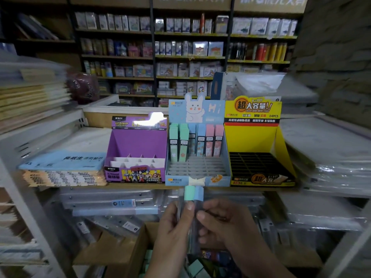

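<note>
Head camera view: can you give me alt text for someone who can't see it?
A left hand grips a green-capped case and a right hand pinches a blue-capped case beside it, below a shop shelf. On it stand a purple display box, a blue rabbit box partly stocked with similar cases, and a yellow box.

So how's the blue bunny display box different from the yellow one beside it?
The blue bunny display box holds a back row of green, blue and pink lead cases; the yellow display box shows none. The blue box's grid is pale, the yellow box's black. The blue header has a rabbit cutout, the yellow one bold lettering. Both sit on one shelf.
</note>
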Tool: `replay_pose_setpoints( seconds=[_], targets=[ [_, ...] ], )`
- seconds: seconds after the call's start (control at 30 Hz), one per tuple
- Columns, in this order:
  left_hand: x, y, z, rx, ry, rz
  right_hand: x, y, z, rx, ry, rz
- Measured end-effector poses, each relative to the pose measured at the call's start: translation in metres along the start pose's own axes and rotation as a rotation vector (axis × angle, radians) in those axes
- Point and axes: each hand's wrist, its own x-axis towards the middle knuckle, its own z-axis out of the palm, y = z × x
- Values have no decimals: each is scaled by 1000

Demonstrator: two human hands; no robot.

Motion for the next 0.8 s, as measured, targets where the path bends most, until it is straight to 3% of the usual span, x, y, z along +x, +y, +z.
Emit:
replay_pose_setpoints(
  seconds=[0.2, 0.53, 0.8],
  targets=[
    [13, 22, 15, 119, -34, 144, 9, -45, -4, 11, -73, 5],
    [32, 46, 15, 158, -102, 195, 38, -83, -13, -194, -226, -73],
    [51, 61, 6, 97, -61, 138, 79, -115, -21, -430, -39, -260]
  ],
)
